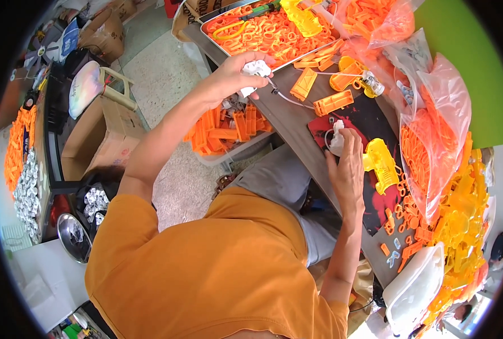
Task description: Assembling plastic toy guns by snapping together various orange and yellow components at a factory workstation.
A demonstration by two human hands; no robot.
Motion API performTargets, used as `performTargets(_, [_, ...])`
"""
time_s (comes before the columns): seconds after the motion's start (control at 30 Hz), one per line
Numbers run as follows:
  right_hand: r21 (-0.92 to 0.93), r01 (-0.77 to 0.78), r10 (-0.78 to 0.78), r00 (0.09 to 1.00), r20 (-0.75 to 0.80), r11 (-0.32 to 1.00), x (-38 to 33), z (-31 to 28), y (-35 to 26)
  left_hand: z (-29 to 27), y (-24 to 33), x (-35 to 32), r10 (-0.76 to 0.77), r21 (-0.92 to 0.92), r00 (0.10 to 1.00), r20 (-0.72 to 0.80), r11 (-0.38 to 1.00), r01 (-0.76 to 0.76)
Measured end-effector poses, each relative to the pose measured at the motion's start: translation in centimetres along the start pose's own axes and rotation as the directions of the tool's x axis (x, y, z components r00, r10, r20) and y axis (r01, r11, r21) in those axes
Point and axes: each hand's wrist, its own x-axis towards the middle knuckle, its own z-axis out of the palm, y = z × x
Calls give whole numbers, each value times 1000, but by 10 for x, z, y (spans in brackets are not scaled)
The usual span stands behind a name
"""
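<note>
My left hand (229, 79) is raised at the table's edge, closed round a crumpled white wad (256, 69) that looks like tissue or cloth. From beside it a thin pale cord (290, 100) with a dark piece at its upper end runs down toward an orange rectangular part (333, 103). Over the dark red-and-black mat (371, 121), my right hand (347, 164) has its fingers bent round a second white crumpled piece (336, 139). To the right of that hand lies a yellow translucent toy-gun-shaped shell (381, 165). Finer details inside both hands are hidden.
A tray of small orange parts (274, 42) stands at the far end, with a yellow shell on top. Bags of orange parts (432, 135) and a yellow pile (460, 214) line the right. Below the table's left edge is a bin of orange pieces (229, 133).
</note>
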Motion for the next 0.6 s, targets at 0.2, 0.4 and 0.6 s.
performTargets(0.2, [0,-103,103,995,3,995,4,-2,-3,1,-6,-14,-45,-13,999,-13,999,45])
performTargets(0.4, [59,64,-55,987,-151,996,44,12,-15,-1,-27,-26,-34,-73,999,-25,997,32])
performTargets(0.6, [81,284,-276,956,-94,955,78,53,-37,2,-43,-34,-70,-189,996,-52,980,59])
